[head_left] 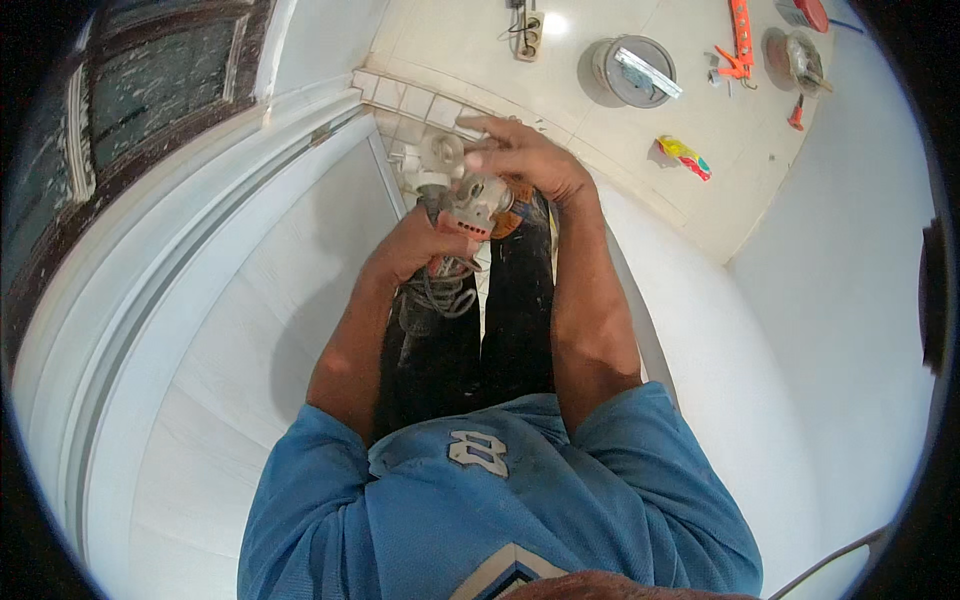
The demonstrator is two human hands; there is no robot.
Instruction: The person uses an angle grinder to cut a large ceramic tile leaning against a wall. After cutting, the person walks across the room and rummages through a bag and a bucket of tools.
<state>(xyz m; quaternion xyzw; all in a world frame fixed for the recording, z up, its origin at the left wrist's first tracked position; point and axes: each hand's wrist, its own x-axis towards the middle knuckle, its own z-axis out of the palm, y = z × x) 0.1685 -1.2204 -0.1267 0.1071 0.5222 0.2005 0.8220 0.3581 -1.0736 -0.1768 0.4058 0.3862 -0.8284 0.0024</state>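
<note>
A pale tiled floor [590, 160] spreads across the top, with a white wall [850, 280] curving down the right side. A white panel [210, 350] fills much of the left, below a dark-framed window [150, 85] whose panes are streaked with white. The person wears a blue shirt [420, 520] and black trousers [520, 330] flecked with pale dust.

The power tool [470, 220] is held above the trousers, between the two forearms. Its body is red, mostly covered by the fingers, with a row of dark slots near a dull, pale grey head. The head looks dusty and worn and is slightly blurred. A grey cord [445, 292] hangs in loose loops about the lower end.

On the floor, well apart from the tool, stands a round grey bucket [608, 80] with a flat metal strip [648, 73] across its top. An orange caulking gun [741, 45] lies to the right of it.

The left hand [425, 243] is wrapped around the red body, gripping it. The right hand [535, 162] is partly open over the head, its fingers spread; whether it touches is hard to tell. Just beside the head is a whitish plug [438, 155], round-faced and grimy. Smallest on the floor are a cream power strip [530, 38], a yellow-and-red packet [684, 158] and a little red-handled tool [796, 114].
</note>
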